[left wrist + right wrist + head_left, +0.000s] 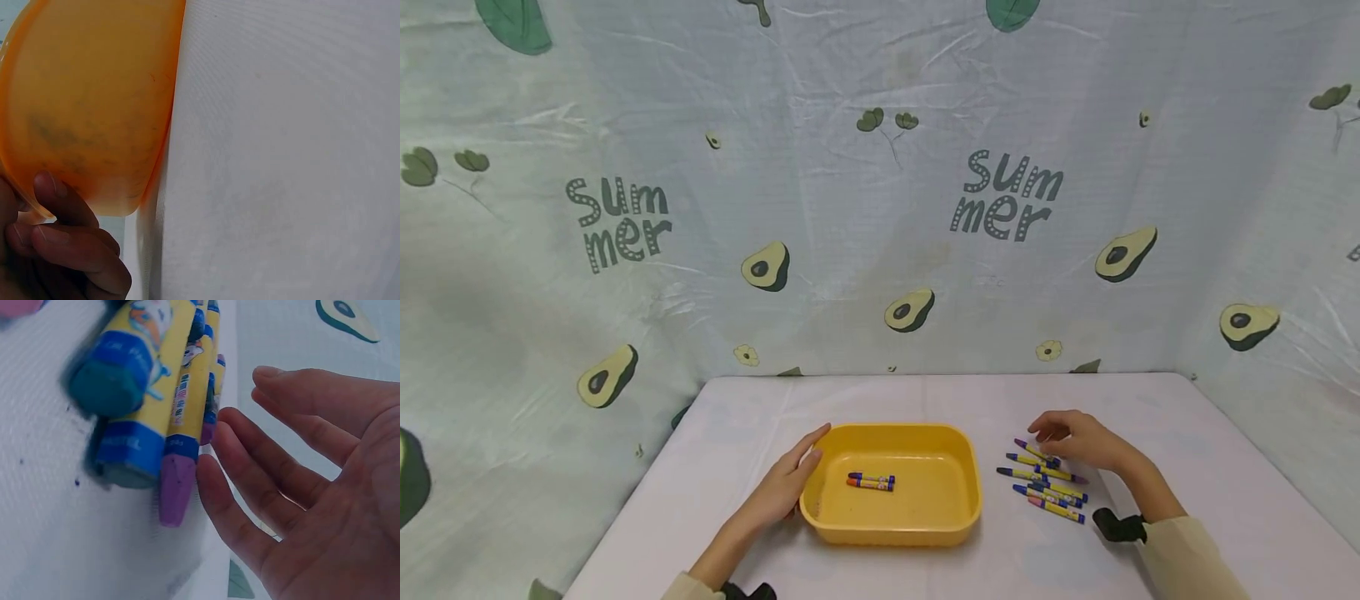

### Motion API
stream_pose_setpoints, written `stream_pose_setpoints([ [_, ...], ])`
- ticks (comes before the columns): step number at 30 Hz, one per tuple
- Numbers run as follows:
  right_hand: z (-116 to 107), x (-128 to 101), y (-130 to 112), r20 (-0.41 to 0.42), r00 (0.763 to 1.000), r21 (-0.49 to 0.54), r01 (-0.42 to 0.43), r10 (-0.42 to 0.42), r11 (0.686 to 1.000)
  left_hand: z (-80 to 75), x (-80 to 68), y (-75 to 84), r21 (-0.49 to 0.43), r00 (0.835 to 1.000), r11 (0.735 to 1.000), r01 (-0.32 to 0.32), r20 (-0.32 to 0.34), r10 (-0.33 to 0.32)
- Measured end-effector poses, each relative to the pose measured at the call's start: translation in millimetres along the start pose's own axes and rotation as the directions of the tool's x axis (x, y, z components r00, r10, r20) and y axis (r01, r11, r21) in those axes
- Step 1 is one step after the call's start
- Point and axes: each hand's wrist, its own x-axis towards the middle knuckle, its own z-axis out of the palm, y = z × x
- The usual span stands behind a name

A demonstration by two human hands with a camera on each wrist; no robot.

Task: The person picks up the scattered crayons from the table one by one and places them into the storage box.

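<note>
On white surface point(880, 567), yellow tray point(951, 518) sits center w/ two crayons point(871, 481) inside. Left hand point(786, 483) rests flat vs tray's left wall, fingers point(59, 200) straight, touching it, gripping nothing. Right hand point(1075, 440) hovers over loose crayon pile point(1047, 483) just right of tray; fingers point(250, 462) spread & relaxed, nothing held, fingertips next to purple crayon point(178, 481).

You face a pale cloth backdrop point(880, 208) printed with avocados, leaves and "summer", hanging creased behind and beside a white table point(1225, 467) under even light.
</note>
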Motion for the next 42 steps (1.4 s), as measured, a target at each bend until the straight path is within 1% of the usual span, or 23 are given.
stream_pose_setpoints([
  [2,1.7,2.1,2.0,0.004,1.0,0.011,-0.009,0.009,1.0,0.4,-1.2,-0.1,-0.004,1.0,1.0,0.001,-0.011,-0.001],
  [5,4.0,6.1,1.7,0.0,1.0,0.018,-0.014,0.014,1.0,-0.8,-2.9,-0.4,-0.005,1.0,1.0,0.024,-0.013,-0.024],
  [9,6.5,8.3,1.7,-0.014,1.0,-0.011,-0.022,0.022,1.0,-1.3,-2.2,-1.1,0.01,0.999,0.999,0.036,-0.003,-0.036],
  [13,8.0,4.6,1.0,-0.026,0.998,-0.044,-0.053,0.052,0.998,1.7,-0.6,-1.7,0.012,1.0,1.0,0.017,0.016,-0.017],
  [16,9.5,3.1,-0.2,-0.023,0.998,-0.062,-0.067,0.065,0.996,2.5,-0.5,-1.8,0.007,0.999,1.0,0.022,0.025,-0.022],
  [20,12.3,3.1,-1.8,-0.017,0.996,-0.088,-0.084,0.083,0.993,2.0,-2.0,-1.3,0.008,0.999,0.999,0.037,0.019,-0.037],
  [24,13.1,3.8,-4.5,-0.026,0.994,-0.112,-0.107,0.105,0.988,0.8,-1.9,-2.1,0.014,0.999,0.999,0.03,0.015,-0.03],
  [27,12.6,3.6,-5.7,-0.028,0.994,-0.132,-0.109,0.106,0.985,0.1,-1.6,-2.7,0.011,1.0,1.0,0.019,0.021,-0.019],
  [31,13.1,3.0,-4.9,-0.017,0.995,-0.139,-0.103,0.101,0.985,-0.5,-2.1,-2.5,-0.001,0.999,1.0,0.008,0.031,-0.008],
  [36,13.9,3.5,-4.0,-0.023,0.994,-0.152,-0.105,0.103,0.983,-1.1,-2.8,-1.7,-0.009,1.0,1.0,0.013,0.027,-0.013],
  [42,13.9,2.1,-8.6,-0.024,0.994,-0.159,-0.112,0.11,0.981,-0.4,-2.1,-0.7,-0.019,1.0,1.0,0.001,0.021,0.0],
])
